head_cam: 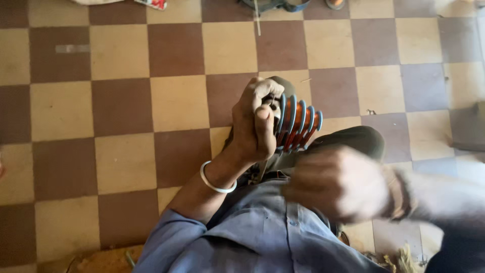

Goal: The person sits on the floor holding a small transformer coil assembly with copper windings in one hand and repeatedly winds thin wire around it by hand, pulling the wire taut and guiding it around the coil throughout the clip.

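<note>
Checkered floor tiles [121, 106], brown and cream, lay under the seated person. Fingers [262, 91] of the left hand [252, 126] were curled tight around one end of a copper coil spool [298, 124] with blue flanges, held above the knee. From these fingers the spool pointed to the right and slightly down, along its long axis. Right hand [338, 184] was blurred, just below the spool and not touching it; I could not tell its fingers' state

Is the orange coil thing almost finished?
Several sections between the blue dividers of the coil former already look filled with copper-coloured wire. The left hand grips one end of it; the right hand is blurred and close to the camera. How much remains is hard to tell.
</note>
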Demonstrator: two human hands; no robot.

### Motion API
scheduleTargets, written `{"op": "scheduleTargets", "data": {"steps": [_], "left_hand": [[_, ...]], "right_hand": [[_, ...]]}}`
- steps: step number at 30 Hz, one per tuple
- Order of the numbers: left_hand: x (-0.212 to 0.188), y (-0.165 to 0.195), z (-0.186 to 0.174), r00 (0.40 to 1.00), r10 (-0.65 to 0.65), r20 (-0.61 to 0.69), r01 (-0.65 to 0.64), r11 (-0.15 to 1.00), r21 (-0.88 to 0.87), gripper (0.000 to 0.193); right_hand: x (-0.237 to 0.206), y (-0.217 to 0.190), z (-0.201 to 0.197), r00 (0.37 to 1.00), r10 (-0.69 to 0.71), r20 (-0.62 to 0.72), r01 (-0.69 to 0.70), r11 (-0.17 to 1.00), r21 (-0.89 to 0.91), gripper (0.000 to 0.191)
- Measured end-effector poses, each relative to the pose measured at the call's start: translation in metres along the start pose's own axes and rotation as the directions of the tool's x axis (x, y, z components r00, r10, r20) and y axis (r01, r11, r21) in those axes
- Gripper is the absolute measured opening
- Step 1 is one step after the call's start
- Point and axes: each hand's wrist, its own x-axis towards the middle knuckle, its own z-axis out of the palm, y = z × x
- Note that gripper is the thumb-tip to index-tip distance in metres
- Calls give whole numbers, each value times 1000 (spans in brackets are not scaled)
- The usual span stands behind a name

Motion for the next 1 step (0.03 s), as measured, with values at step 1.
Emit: {"op": "scheduleTargets", "data": {"steps": [1], "left_hand": [[2,0,4,1000,14,5,-14,1000,-19,51]], "right_hand": [[6,23,-25,1000,13,-5,-13,1000,-11,31]]}}
